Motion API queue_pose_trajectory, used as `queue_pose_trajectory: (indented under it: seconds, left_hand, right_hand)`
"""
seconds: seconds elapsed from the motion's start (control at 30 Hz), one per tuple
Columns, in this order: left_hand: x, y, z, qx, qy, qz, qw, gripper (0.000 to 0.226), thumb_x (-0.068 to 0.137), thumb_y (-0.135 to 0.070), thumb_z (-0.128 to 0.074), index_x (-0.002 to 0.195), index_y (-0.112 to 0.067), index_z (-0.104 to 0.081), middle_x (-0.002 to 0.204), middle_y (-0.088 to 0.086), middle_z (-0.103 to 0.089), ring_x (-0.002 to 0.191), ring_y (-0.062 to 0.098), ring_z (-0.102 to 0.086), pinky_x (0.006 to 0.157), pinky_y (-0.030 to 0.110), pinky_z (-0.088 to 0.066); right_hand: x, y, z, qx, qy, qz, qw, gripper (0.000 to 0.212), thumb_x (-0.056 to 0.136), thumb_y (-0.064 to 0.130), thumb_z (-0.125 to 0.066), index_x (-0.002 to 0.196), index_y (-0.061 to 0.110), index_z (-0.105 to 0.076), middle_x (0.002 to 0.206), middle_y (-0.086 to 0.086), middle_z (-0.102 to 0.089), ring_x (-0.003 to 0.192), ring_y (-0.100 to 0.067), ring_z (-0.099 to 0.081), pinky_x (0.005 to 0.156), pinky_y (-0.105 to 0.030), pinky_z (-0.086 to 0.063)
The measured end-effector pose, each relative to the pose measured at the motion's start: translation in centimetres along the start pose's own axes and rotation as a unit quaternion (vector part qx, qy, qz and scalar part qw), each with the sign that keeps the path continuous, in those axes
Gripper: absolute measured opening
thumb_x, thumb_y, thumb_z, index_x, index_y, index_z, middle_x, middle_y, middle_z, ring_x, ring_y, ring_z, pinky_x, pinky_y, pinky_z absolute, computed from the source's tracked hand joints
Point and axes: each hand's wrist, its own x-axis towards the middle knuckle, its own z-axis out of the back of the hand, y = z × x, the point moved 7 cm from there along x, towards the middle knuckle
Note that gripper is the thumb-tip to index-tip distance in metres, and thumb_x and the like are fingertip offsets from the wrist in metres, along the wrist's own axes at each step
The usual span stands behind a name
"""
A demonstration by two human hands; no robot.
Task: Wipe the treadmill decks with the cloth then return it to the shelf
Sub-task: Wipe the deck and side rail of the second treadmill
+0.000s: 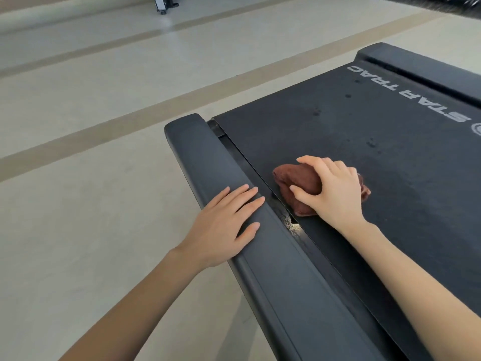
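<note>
The pale floor (91, 126) fills the left half of the head view, and the treadmill runs across the right. Its wide black belt (364, 121) carries a few dark spots (371, 143). A grey side rail (208, 165) borders the belt's left edge.

The left hand (223, 227) lies flat on that rail, fingers straight and close together. The right hand (333, 188) presses on the belt just beside the rail, fingers and thumb curled round the cloth (294, 178).

The cloth is a small, bunched, reddish-brown rag. It looks soft, light and limp, so it is best gathered from above in the palm, as here, so no loose edge drags into the gap. Pale grit (291, 225) sits in that gap, near the cloth.
</note>
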Motion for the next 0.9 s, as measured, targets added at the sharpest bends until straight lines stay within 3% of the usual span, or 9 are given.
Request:
queue_pose_trajectory:
  seconds: [0.13,0.23,0.33,0.4,0.47,0.6,0.73,0.8,0.9]
  left_hand:
    - [-1.4,0.7,0.4,0.005,-0.006,-0.002,1.000,0.053,0.096,-0.044,-0.020,0.144,-0.025,-0.033,0.152,-0.007,-0.027,0.142,0.009,-0.014,0.117,0.029,-0.005]
    - [-1.7,1.0,0.4,-0.003,-0.012,0.002,1.000,0.051,0.096,-0.043,-0.024,0.143,-0.025,-0.035,0.152,-0.006,-0.028,0.142,0.010,-0.015,0.117,0.028,-0.005]
    - [-1.8,1.2,0.4,-0.008,-0.010,-0.008,1.000,0.052,0.096,-0.045,-0.023,0.142,-0.026,-0.035,0.152,-0.006,-0.029,0.142,0.010,-0.016,0.117,0.030,-0.006]
    - [-1.8,1.8,0.4,-0.005,-0.010,-0.022,1.000,0.054,0.094,-0.047,-0.020,0.141,-0.029,-0.038,0.150,-0.007,-0.031,0.142,0.012,-0.018,0.117,0.032,-0.007]
    - [-1.4,2.5,0.7,-0.012,-0.021,-0.034,0.999,0.051,0.093,-0.046,-0.024,0.137,-0.029,-0.045,0.146,-0.006,-0.039,0.140,0.015,-0.026,0.116,0.036,-0.012]
    - [-0.3,3.5,0.8,-0.031,-0.045,-0.062,0.997,0.047,0.093,-0.042,-0.030,0.130,-0.027,-0.054,0.139,-0.005,-0.049,0.136,0.017,-0.035,0.113,0.038,-0.020]
    - [0.2,4.8,0.5,-0.044,-0.058,-0.098,0.993,0.045,0.093,-0.042,-0.032,0.129,-0.027,-0.055,0.138,-0.005,-0.049,0.135,0.016,-0.035,0.114,0.037,-0.021]
    - [0.4,5.6,0.5,-0.050,-0.059,-0.111,0.991,0.045,0.093,-0.041,-0.032,0.130,-0.026,-0.054,0.139,-0.004,-0.049,0.135,0.017,-0.035,0.114,0.036,-0.019]
    - [0.3,6.8,0.6,-0.052,-0.059,-0.114,0.990,0.047,0.094,-0.041,-0.031,0.131,-0.024,-0.054,0.139,-0.002,-0.048,0.136,0.018,-0.034,0.115,0.036,-0.020]
  right_hand:
    - [0.0,1.5,-0.2,0.041,0.063,0.082,0.994,0.032,0.081,0.030,-0.066,0.114,0.030,-0.063,0.113,0.006,-0.059,0.100,-0.025,-0.052,0.082,-0.037,-0.031]
    - [0.7,3.8,-0.3,0.132,0.174,0.151,0.964,0.036,0.071,0.011,-0.059,0.102,0.026,-0.069,0.118,0.008,-0.060,0.114,-0.024,-0.048,0.095,-0.042,-0.030]
    - [1.9,4.0,-0.1,0.150,0.229,0.120,0.954,0.022,0.079,0.018,-0.063,0.098,0.027,-0.068,0.125,0.011,-0.056,0.129,-0.021,-0.036,0.108,-0.052,-0.024]
    - [2.0,3.3,0.5,0.160,0.184,0.041,0.969,0.017,0.081,0.042,-0.068,0.094,0.031,-0.067,0.129,0.014,-0.051,0.130,-0.016,-0.030,0.110,-0.051,-0.022]
    - [1.2,2.7,0.6,0.163,0.109,-0.058,0.979,0.039,0.070,0.061,-0.060,0.093,0.029,-0.065,0.125,0.017,-0.048,0.122,-0.010,-0.030,0.110,-0.045,-0.023]
    - [0.6,2.7,-0.8,0.123,0.012,-0.144,0.982,0.043,0.068,0.052,-0.072,0.101,0.028,-0.059,0.116,0.024,-0.047,0.118,-0.008,-0.031,0.109,-0.046,-0.026]
    - [0.9,2.0,-2.5,0.053,0.024,-0.181,0.982,0.082,0.059,0.060,-0.073,0.131,0.032,-0.045,0.137,0.009,-0.044,0.133,-0.014,-0.028,0.109,-0.037,-0.029]
    - [0.9,1.8,-2.7,0.038,0.022,-0.191,0.981,0.083,0.057,0.061,-0.071,0.131,0.036,-0.043,0.133,0.014,-0.046,0.127,-0.010,-0.034,0.096,-0.030,-0.034]
    - [0.7,2.7,-2.7,0.023,0.002,-0.197,0.980,0.071,0.060,0.050,-0.074,0.125,0.036,-0.048,0.121,0.014,-0.055,0.116,-0.011,-0.046,0.090,-0.028,-0.036]
